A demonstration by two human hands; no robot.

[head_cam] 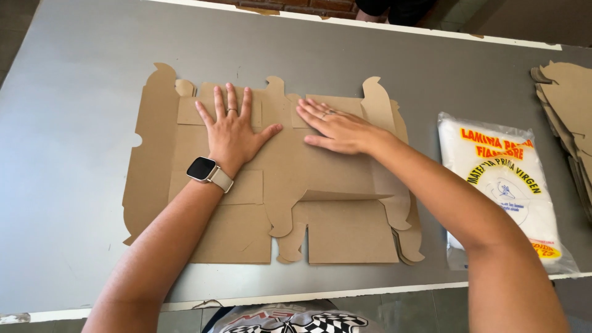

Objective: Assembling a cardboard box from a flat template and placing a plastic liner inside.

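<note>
**2 flat hands pressed on a cardboard blank**

A die-cut cardboard box blank is held flat in the middle of the grey counter, seemingly to keep its folded flaps from springing up. The left hand is spread open, palm down, nothing grasped; the right hand is likewise laid flat, released. 1 white plastic packet lies to the right, beside 1 stack of further blanks.

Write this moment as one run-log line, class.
left hand: flat, fingers spread on flat brown die-cut cardboard box blank | right hand: flat on same blank | white plastic bag: to the right | grey metal table
</note>
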